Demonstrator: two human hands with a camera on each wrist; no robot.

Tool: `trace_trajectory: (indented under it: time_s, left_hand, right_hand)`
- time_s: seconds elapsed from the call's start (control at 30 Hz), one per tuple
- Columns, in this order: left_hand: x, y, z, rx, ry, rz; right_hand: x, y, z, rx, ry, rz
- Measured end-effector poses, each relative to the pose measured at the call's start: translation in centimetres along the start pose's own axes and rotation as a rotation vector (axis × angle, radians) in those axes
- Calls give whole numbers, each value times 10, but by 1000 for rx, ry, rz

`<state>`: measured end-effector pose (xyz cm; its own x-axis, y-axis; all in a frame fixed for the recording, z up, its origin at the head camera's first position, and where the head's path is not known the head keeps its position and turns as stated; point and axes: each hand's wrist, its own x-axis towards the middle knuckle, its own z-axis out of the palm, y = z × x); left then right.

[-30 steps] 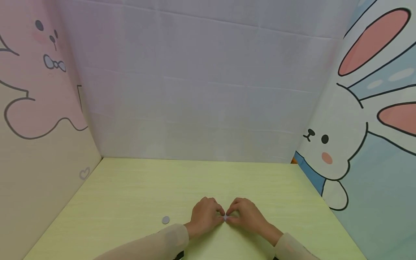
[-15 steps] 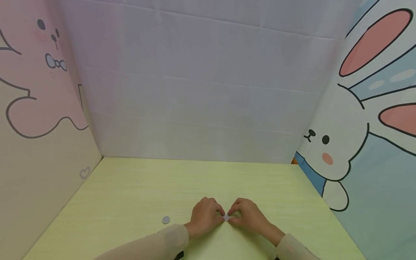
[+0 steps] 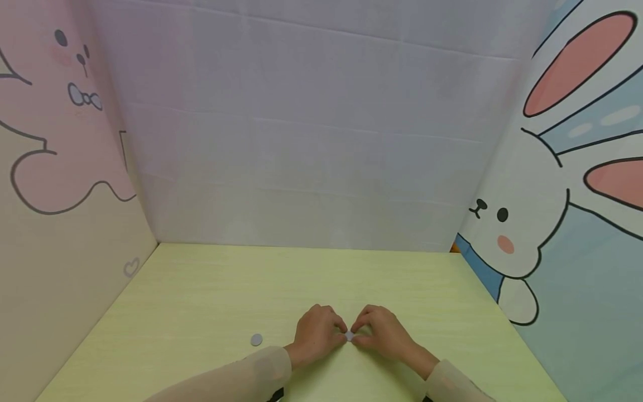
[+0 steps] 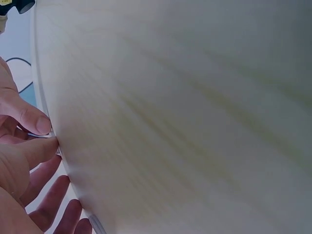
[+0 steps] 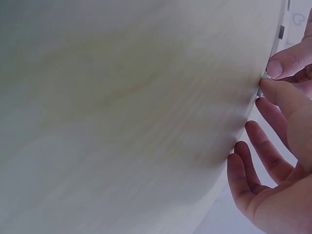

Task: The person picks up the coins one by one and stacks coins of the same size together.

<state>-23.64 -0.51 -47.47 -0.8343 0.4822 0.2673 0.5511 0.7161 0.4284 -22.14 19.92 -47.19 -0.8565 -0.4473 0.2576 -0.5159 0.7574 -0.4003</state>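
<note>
A small light-grey round disc [image 3: 349, 336] lies low at the tabletop between my two hands in the head view; whether it is a coin or something else is too small to tell. On its left edge, my left hand [image 3: 317, 335] pinches it between thumb and forefinger. My right hand [image 3: 383, 335] pinches the opposite edge in the same way. The fingertips hide part of the disc. Further left, beyond the left wrist, a second grey disc [image 3: 256, 339] rests flat on the table. In the right wrist view, the other fingers [image 5: 268, 156] of the right hand touch the tabletop.
The pale yellow-green table [image 3: 211, 290] runs back to a plain whitish cloth wall [image 3: 311, 139]. A panel with a pink cartoon animal [image 3: 75, 128] borders the left side. On the right stands a panel with a white cartoon rabbit [image 3: 522, 234].
My right hand has shifted very slightly right from a second ago, and a little more of the pinched disc shows. The left hand and the second disc stay put.
</note>
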Motion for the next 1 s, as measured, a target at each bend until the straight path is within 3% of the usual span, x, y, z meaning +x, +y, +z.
trace_trajectory:
  time_s: [0.53, 0.77, 0.87, 1.0]
  left_hand:
    - [1, 2, -3, -6, -6, 7]
    - [3, -5, -3, -31, -31, -13]
    - [0, -9, -11, -62, -43, -41]
    - [-7, -16, -34, -81, -24, -65]
  right_hand:
    - [0, 1, 0, -16, 6, 17]
    - [-1, 1, -2, 4, -5, 23]
    - [-3, -1, -6, 29, -32, 32]
    - [-7, -3, -15, 53, -56, 41]
